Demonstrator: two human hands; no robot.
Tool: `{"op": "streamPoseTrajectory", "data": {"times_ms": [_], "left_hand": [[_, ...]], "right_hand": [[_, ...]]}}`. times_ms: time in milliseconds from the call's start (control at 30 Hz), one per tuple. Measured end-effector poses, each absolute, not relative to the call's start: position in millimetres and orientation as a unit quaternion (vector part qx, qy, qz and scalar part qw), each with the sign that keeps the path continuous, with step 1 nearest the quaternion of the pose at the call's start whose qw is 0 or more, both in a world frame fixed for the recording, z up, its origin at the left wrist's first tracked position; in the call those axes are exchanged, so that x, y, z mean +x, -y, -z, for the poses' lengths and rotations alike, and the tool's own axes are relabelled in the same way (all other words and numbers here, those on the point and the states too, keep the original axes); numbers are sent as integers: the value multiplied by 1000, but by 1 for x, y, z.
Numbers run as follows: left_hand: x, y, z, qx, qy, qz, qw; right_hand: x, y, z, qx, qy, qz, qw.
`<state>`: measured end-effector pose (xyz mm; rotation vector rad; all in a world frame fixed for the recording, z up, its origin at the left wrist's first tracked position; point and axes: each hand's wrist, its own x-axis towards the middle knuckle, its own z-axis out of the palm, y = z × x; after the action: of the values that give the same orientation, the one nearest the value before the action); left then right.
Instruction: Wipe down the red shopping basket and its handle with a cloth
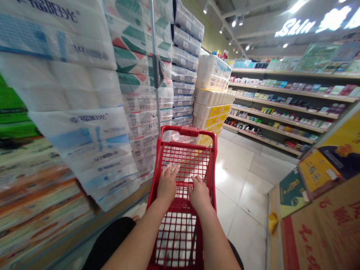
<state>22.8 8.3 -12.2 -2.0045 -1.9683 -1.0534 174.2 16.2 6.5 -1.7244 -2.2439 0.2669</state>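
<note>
The left hand point(167, 183) and right hand point(199, 194) stand apart, fingers curled over the wire of the red shopping cart point(185, 131). Packs of toilet paper point(78, 90) stand left of the cart; store shelves point(281, 105) stand ahead-right of it.

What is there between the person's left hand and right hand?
In the head view, the red wire grid of the shopping cart lies between the left hand and the right hand; both hands rest on it.
</note>
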Motion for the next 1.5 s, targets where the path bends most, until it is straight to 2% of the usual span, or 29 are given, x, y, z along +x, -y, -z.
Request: {"op": "streamPoseTrajectory", "data": {"times_ms": [200, 400, 600, 833, 1033, 1267, 1400, 1500], "left_hand": [[32, -6, 13, -774, 542, 327, 18], [24, -7, 13, -662, 654, 357, 78], [38, -3, 17, -790, 519, 326, 11], [27, -5, 12, -660, 655, 362, 69], [33, -1, 16, -755, 571, 321, 12], [26, -4, 15, -655, 660, 357, 86], [34, -1, 24, -700, 634, 324, 61], [39, -1, 27, -708, 612, 352, 25]], "right_hand": [[174, -17, -5, -601, 781, -85, 149], [175, -16, -5, -601, 780, -87, 150], [175, -16, -6, -598, 779, -95, 162], [175, -15, -7, -601, 780, -87, 149], [176, -16, -5, -599, 781, -89, 153], [174, -15, -5, -598, 781, -84, 158], [173, -15, -4, -601, 778, -89, 160], [172, -15, -5, -601, 775, -96, 171]]}}
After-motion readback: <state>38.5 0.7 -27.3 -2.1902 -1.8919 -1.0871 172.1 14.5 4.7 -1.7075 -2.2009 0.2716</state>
